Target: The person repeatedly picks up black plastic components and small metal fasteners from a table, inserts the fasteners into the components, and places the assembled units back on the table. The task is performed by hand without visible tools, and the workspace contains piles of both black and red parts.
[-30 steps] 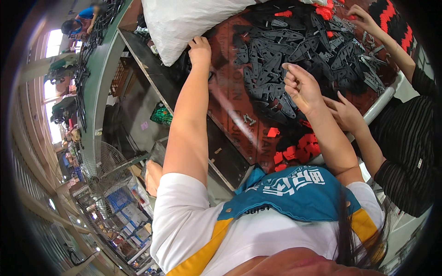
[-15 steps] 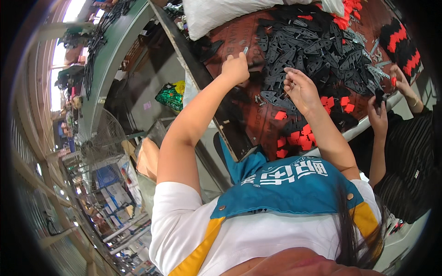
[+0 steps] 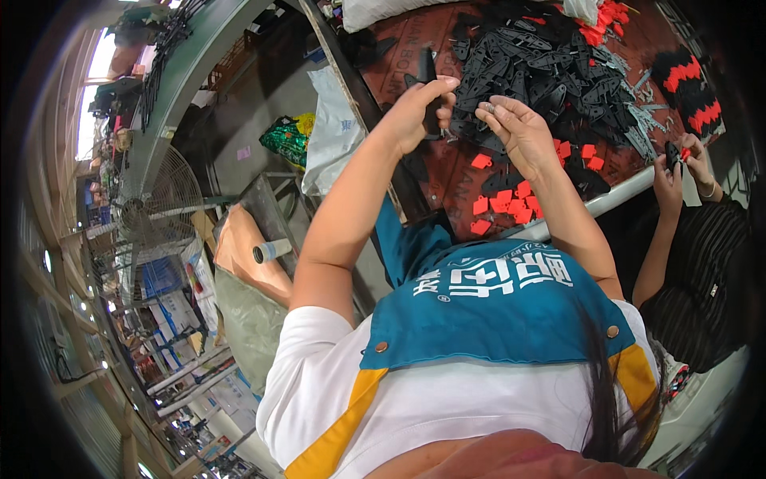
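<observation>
Over the left part of the red-brown tabletop, my left hand (image 3: 421,114) is closed, its fingers curled round a long black part (image 3: 427,66) that sticks up past the index finger. Part of that piece is hidden behind the hand. To its right, my right hand (image 3: 519,132) pinches a small grey metal piece (image 3: 489,107) between thumb and fingertips; it may be a spring. The two hands are close but apart. Just beyond them lies a wide heap of flat black plastic parts (image 3: 527,72). Red plastic tabs (image 3: 511,203) are scattered near my right forearm.
Silver metal strips (image 3: 638,132) lie at the heap's right edge. A white sack (image 3: 383,11) rests at the far side. A co-worker's hands (image 3: 678,172) hold a black part and a red one at the right. Stacked black-and-red parts (image 3: 690,92) stand beyond them. The table's wooden rim (image 3: 335,64) borders the left.
My left hand has turned and moved nearer my right hand, with the long black part now showing at its fingers. My right hand has shifted slightly left, still pinching. The view has shifted.
</observation>
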A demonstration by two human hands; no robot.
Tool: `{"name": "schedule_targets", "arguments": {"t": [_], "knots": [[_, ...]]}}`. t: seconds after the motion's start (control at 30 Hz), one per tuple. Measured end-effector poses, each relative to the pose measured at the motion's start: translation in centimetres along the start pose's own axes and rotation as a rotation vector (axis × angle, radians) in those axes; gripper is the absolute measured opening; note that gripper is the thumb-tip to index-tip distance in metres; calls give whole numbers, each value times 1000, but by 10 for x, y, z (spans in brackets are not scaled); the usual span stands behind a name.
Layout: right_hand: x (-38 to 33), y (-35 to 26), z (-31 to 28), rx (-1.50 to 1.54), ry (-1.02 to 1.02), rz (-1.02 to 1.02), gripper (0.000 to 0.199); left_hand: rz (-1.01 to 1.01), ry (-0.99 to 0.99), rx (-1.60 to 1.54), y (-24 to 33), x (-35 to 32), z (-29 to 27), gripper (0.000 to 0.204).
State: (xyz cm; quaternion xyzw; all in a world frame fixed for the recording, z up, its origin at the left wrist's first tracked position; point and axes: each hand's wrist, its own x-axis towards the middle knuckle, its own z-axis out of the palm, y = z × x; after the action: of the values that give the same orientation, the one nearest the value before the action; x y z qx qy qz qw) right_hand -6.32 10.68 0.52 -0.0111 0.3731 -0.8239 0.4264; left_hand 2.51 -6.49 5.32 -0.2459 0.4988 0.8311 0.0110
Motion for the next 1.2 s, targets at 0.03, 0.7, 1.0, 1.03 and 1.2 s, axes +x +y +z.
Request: {"name": "schedule_targets", "arguments": {"t": [0.03, 0.7, 1.0, 1.03, 1.2], "knots": [[-3, -1, 2, -64, -1, 15, 20, -10, 12, -50, -8, -6, 1, 42], [-28, 0, 14, -428, -196, 28, 15, 352, 161, 129, -42, -42, 20, 34], [-23, 10, 8, -848, -85, -432, 10, 267, 125, 105, -45, -46, 18, 27], [-23, 7, 9, -723, -88, -340, 11, 274, 136, 86, -45, -47, 19, 27], [-22, 0, 7, -275, -248, -2, 17, 298, 178, 8, -47, -45, 24, 25]]}}
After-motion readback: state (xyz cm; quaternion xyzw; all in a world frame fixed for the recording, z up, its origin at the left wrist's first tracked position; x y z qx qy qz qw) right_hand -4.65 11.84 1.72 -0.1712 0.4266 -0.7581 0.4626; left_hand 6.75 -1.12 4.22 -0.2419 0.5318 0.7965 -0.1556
